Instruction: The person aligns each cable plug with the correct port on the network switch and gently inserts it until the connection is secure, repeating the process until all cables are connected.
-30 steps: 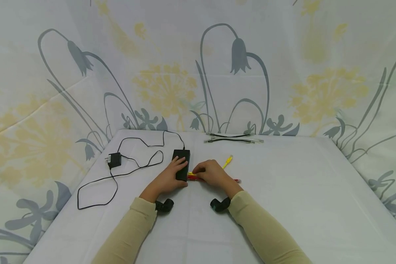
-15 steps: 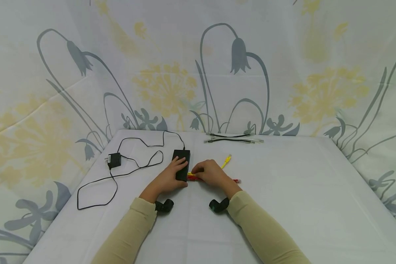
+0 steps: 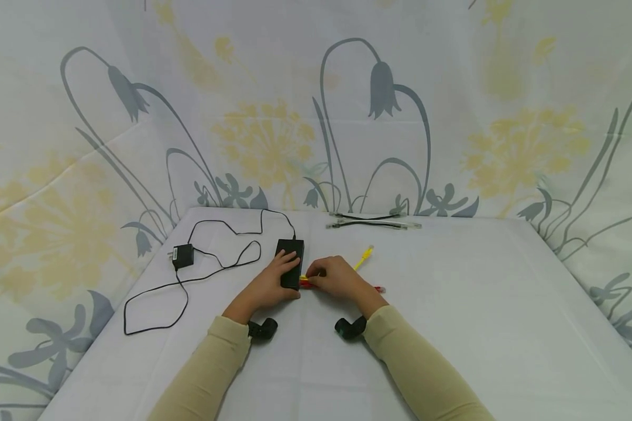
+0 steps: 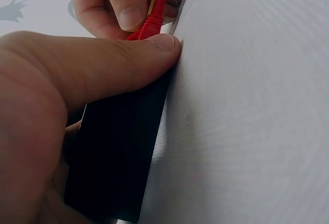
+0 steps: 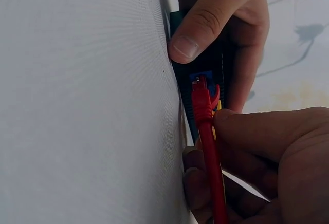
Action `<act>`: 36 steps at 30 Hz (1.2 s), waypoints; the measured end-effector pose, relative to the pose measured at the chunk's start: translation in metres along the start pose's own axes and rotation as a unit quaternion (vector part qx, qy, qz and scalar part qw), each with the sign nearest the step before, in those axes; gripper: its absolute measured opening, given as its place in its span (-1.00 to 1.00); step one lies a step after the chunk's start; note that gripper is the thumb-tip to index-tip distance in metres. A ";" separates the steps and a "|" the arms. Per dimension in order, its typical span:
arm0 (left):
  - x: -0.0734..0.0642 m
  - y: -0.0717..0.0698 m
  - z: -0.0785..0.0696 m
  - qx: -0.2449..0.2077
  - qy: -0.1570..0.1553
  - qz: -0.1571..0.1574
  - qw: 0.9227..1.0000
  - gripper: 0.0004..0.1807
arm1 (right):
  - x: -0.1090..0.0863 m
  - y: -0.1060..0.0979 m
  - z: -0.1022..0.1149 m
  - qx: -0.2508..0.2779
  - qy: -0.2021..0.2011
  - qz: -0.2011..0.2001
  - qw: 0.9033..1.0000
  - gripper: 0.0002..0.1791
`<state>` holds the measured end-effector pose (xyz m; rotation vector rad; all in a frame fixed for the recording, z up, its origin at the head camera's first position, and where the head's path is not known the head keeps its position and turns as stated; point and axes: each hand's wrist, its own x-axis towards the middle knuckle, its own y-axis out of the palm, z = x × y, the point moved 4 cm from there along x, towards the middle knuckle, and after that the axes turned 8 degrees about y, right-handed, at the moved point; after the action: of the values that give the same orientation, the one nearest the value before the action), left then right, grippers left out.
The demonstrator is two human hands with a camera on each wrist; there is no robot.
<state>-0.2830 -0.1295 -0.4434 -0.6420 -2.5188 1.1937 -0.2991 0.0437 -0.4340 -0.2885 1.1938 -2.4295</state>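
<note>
A black box with blue ports, a network switch (image 3: 291, 245), lies flat on the white cloth. My left hand (image 3: 267, 285) holds it, fingers spread across the top and thumb along the near side. My right hand (image 3: 342, 279) pinches a red network cable (image 5: 209, 152) close behind its boot. In the right wrist view its clear plug (image 5: 199, 84) is at a blue port, with metal contacts showing. A yellow network cable (image 3: 365, 256) runs just behind the red one, partly hidden by the right fingers, with one end at the switch and the other free.
A power adapter (image 3: 182, 255) lies on the left, its thin black cord (image 3: 226, 268) looping over the table to the switch's far end. Several short black and pale cables (image 3: 371, 223) lie along the back. A flower-patterned cloth (image 3: 274, 146) stands behind.
Both hands stay nearly in place. The right fingers shift slightly at the cables, and the yellow cable's free end sways a little; the switch does not move.
</note>
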 end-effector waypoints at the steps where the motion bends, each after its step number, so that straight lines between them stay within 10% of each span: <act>1: 0.000 0.000 0.000 0.001 0.001 -0.001 1.000 -0.10 | 0.000 0.000 0.001 0.001 -0.002 0.001 1.000 -0.89; 36: 0.001 0.001 0.002 0.000 0.006 -0.001 1.000 -0.10 | 0.000 0.002 -0.003 -0.011 0.012 0.020 1.000 -0.81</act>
<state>-0.2846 -0.1301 -0.4453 -0.6439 -2.5093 1.1847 -0.2996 0.0446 -0.4374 -0.2407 1.2249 -2.3935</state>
